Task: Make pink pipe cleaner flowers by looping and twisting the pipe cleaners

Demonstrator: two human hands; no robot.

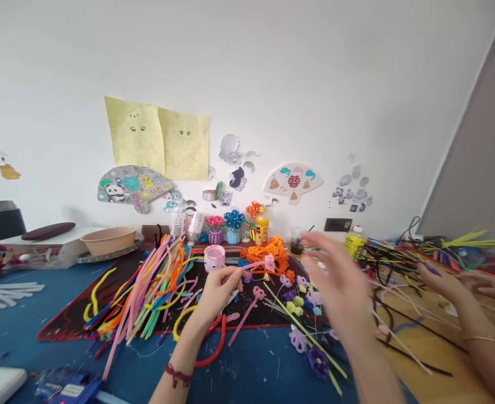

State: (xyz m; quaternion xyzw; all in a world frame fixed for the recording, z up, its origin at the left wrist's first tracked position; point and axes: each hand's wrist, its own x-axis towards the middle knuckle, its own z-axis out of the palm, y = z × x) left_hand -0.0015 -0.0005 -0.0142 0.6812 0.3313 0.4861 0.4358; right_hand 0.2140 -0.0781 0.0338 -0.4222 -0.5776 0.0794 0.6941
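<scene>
My left hand (221, 290) is closed in a pinch on the stem of a pink pipe-cleaner flower (269, 262), whose bloom points right. To the right, my right hand (340, 286) is raised and blurred, its fingers apart with nothing seen in them. Below the held flower lies a second pink pipe-cleaner flower (259, 293) on its stem. Purple pipe-cleaner flowers (318, 362) and small yellow buds (296, 306) lie between my hands, beside long light-green stems (304, 336). Behind my left hand stands a pink pipe-cleaner pot (214, 258).
A heap of coloured pipe cleaners (146, 292) covers the mat's left side. Orange pipe-cleaner work (270, 253), a juice bottle (262, 226) and flower pots (233, 234) stand behind. At right, another person's hands (445, 286) are near dark pipe cleaners (393, 264). A glue gun (77, 390) lies front left.
</scene>
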